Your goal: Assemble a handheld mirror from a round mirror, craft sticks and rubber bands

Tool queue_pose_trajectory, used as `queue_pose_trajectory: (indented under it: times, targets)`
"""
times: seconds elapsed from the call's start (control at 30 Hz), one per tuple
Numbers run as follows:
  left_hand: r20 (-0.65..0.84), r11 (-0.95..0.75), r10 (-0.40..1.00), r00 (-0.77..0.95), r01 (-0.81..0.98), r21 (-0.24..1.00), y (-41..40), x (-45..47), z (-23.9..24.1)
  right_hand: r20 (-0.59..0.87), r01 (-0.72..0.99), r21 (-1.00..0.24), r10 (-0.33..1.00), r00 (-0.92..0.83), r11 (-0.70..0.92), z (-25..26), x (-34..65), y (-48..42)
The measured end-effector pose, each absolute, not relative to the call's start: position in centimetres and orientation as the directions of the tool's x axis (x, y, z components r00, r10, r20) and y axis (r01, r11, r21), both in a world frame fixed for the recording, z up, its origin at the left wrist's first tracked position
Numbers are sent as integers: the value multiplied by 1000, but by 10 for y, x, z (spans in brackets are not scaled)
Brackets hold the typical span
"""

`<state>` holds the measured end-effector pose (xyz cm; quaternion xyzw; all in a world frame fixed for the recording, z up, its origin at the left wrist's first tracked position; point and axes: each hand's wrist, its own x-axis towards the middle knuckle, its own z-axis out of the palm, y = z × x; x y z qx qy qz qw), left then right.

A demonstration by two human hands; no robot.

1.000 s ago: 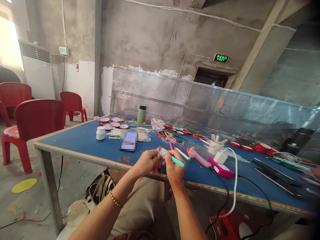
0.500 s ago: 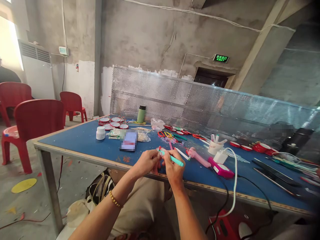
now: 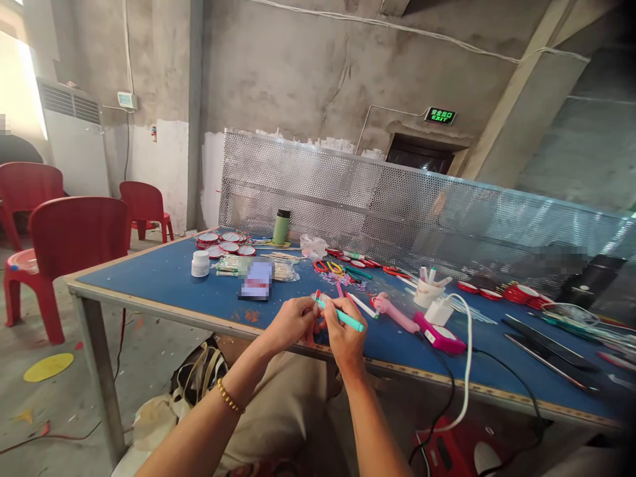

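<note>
Barely changed over the last second, suggesting the same step continuing: gripping a turquoise marker (image 3: 352, 321) in the right fingers (image 3: 332, 322), aimed at a small, mostly hidden red-tipped piece (image 3: 318, 293) pinched in the left fingers (image 3: 302, 309). Working above a blue counter (image 3: 159, 270), with a phone (image 3: 257, 278) beyond-left of the fingers. Facing a perforated metal screen (image 3: 318, 179) and concrete wall (image 3: 288, 73).

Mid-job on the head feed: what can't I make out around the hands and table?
All in the head view:
Small piece: mostly hidden by the left hand.
Teal pen in the right hand: tip too small to tell whether it touches the piece.
Phone: screen pixelated, unreadable.
Red object below the table: cut off by the bottom edge.
</note>
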<state>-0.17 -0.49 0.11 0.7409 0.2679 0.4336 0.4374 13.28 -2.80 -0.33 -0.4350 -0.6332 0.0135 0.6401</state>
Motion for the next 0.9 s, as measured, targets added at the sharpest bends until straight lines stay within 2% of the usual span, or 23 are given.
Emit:
queue_pose_trajectory:
  times: [0.77,0.9]
  targets:
    - [411,-474,774,481,11,880,-4,-2,1,800,555,-564,570,185,611,-1,132,-29]
    - [415,-476,772,481,6,879,-5,-2,0,785,534,-595,578,224,601,-1,132,-30]
